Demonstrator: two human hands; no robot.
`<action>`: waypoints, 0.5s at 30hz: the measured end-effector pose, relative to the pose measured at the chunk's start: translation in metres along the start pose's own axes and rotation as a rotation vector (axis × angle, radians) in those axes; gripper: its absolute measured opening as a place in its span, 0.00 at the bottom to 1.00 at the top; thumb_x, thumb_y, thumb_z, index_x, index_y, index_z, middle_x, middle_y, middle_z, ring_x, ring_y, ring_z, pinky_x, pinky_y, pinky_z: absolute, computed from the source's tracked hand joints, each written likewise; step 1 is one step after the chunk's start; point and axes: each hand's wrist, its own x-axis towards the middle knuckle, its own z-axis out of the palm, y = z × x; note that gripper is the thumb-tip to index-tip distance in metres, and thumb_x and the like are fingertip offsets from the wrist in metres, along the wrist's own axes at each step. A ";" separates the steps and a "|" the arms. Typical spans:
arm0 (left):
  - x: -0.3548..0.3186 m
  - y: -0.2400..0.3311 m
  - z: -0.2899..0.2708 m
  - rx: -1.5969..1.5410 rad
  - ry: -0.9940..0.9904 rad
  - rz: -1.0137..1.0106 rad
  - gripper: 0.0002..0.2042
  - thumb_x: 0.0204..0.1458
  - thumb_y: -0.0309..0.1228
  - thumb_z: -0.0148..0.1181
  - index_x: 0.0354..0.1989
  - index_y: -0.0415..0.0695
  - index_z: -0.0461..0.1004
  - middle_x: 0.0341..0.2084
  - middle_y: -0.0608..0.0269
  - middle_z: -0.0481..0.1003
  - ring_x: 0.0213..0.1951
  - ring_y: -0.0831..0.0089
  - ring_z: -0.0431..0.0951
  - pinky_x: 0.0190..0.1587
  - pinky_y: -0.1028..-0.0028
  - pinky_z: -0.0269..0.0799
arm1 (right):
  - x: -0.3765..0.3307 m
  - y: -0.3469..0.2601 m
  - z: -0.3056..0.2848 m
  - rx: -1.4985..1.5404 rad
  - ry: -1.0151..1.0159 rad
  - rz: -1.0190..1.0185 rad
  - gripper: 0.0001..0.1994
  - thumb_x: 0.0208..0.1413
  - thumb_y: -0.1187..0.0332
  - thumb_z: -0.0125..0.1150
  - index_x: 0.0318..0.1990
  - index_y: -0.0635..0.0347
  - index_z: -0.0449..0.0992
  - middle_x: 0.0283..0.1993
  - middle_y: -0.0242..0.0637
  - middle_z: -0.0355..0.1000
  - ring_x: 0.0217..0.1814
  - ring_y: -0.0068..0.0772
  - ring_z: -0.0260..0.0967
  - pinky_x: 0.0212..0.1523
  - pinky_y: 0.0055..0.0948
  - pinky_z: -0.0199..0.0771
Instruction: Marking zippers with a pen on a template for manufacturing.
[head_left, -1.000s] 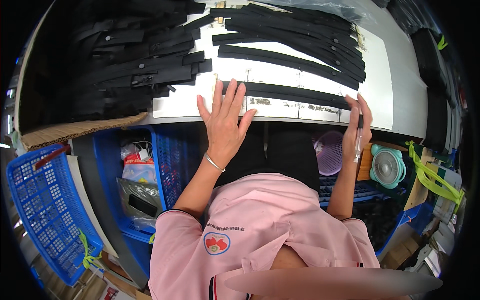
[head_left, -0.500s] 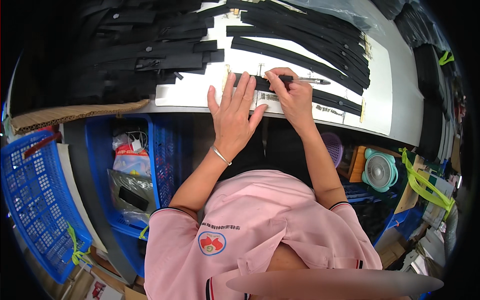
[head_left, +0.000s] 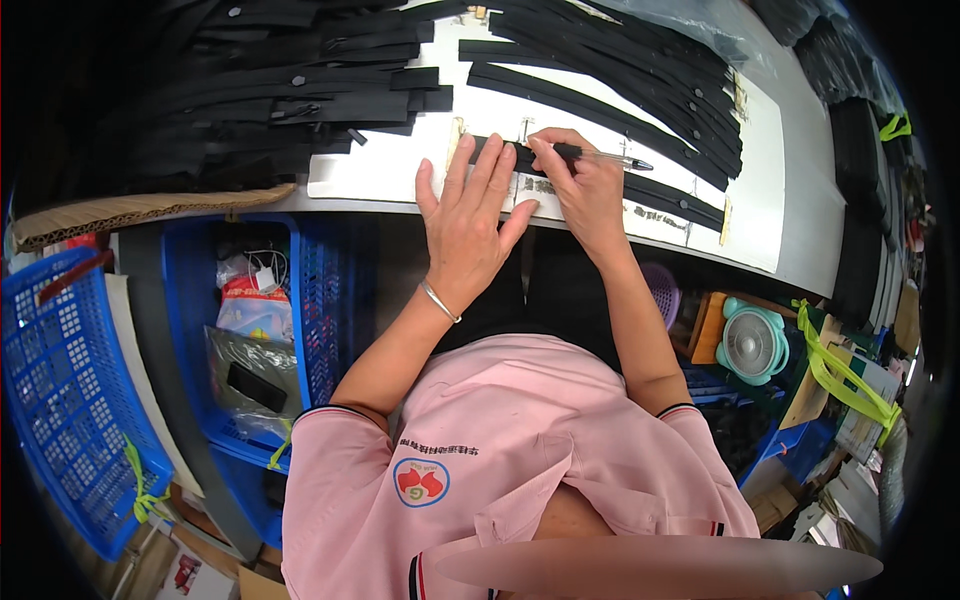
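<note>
My left hand lies flat with its fingers stretched over the left part of a black fabric strip that looks like a zipper. This strip runs along the near edge of a white board, which bears pen marks and yellowed tape. Across my right hand lies a pen with a clear barrel, its slim end pointing right. The thumb and forefinger of that hand are bent down at the strip, close to my left fingertips. Whether they also pinch the strip is hidden.
Several black strips lie beyond my hands, and a dark pile covers the table's left. Below its edge, a blue crate holds bags and a phone. Another blue basket stands farther left; a turquoise fan is at right.
The view has shifted slightly. Both hands keep nearly the same place on the strip, and the pen's slim end tilts a little lower.
</note>
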 end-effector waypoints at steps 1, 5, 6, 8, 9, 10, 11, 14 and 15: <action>0.000 0.000 0.000 -0.001 -0.004 -0.004 0.32 0.55 0.46 0.68 0.67 0.45 0.72 0.67 0.63 0.70 0.71 0.60 0.64 0.71 0.45 0.44 | 0.000 0.000 0.001 0.004 0.017 0.008 0.11 0.64 0.69 0.66 0.35 0.71 0.83 0.42 0.33 0.84 0.29 0.26 0.81 0.28 0.24 0.74; 0.000 0.000 0.001 -0.007 -0.009 -0.011 0.32 0.55 0.46 0.68 0.67 0.45 0.72 0.67 0.63 0.70 0.71 0.60 0.64 0.71 0.44 0.43 | -0.003 0.001 -0.003 0.097 0.014 0.038 0.11 0.63 0.69 0.66 0.34 0.72 0.82 0.40 0.34 0.84 0.27 0.24 0.79 0.27 0.24 0.73; 0.000 0.000 0.000 -0.008 -0.012 -0.009 0.32 0.55 0.46 0.68 0.67 0.45 0.72 0.67 0.63 0.70 0.71 0.60 0.64 0.71 0.44 0.43 | -0.003 0.000 -0.005 0.111 -0.027 0.034 0.11 0.63 0.70 0.66 0.33 0.72 0.82 0.38 0.34 0.84 0.25 0.24 0.78 0.26 0.24 0.72; 0.000 0.000 -0.001 0.006 -0.018 -0.013 0.32 0.55 0.46 0.68 0.67 0.46 0.72 0.67 0.63 0.70 0.71 0.60 0.64 0.72 0.44 0.43 | -0.004 0.002 -0.006 0.126 -0.066 0.030 0.11 0.62 0.70 0.66 0.31 0.72 0.82 0.37 0.34 0.84 0.24 0.23 0.76 0.25 0.23 0.70; 0.001 0.000 0.000 0.005 -0.020 -0.009 0.32 0.55 0.46 0.68 0.67 0.46 0.72 0.67 0.63 0.70 0.71 0.60 0.64 0.72 0.44 0.43 | -0.004 0.004 -0.005 0.121 -0.069 0.019 0.12 0.61 0.70 0.66 0.30 0.72 0.81 0.36 0.34 0.84 0.23 0.23 0.75 0.24 0.23 0.69; 0.001 0.000 0.000 0.006 -0.019 -0.011 0.32 0.55 0.45 0.68 0.67 0.46 0.72 0.67 0.63 0.71 0.71 0.60 0.64 0.72 0.45 0.42 | -0.004 0.005 -0.005 0.116 -0.071 0.007 0.12 0.61 0.70 0.67 0.29 0.72 0.81 0.34 0.34 0.84 0.21 0.23 0.73 0.23 0.23 0.68; 0.001 0.001 0.000 0.006 -0.018 -0.012 0.31 0.55 0.45 0.69 0.66 0.46 0.73 0.66 0.63 0.71 0.71 0.60 0.64 0.72 0.45 0.42 | -0.005 0.004 -0.005 0.116 -0.066 0.009 0.12 0.61 0.70 0.67 0.29 0.72 0.81 0.34 0.34 0.84 0.21 0.23 0.73 0.23 0.23 0.68; 0.001 0.001 0.000 -0.001 -0.027 -0.012 0.31 0.55 0.45 0.69 0.66 0.46 0.74 0.66 0.63 0.71 0.71 0.60 0.64 0.72 0.45 0.40 | -0.005 0.003 -0.003 0.087 -0.055 -0.012 0.12 0.59 0.70 0.68 0.27 0.70 0.81 0.33 0.32 0.83 0.20 0.23 0.72 0.21 0.24 0.66; 0.002 0.001 0.001 -0.008 -0.030 -0.002 0.31 0.55 0.45 0.69 0.66 0.46 0.74 0.66 0.63 0.71 0.71 0.60 0.64 0.72 0.45 0.40 | -0.005 0.007 -0.002 0.071 -0.052 -0.050 0.12 0.58 0.69 0.68 0.27 0.70 0.81 0.33 0.32 0.83 0.19 0.24 0.71 0.21 0.24 0.65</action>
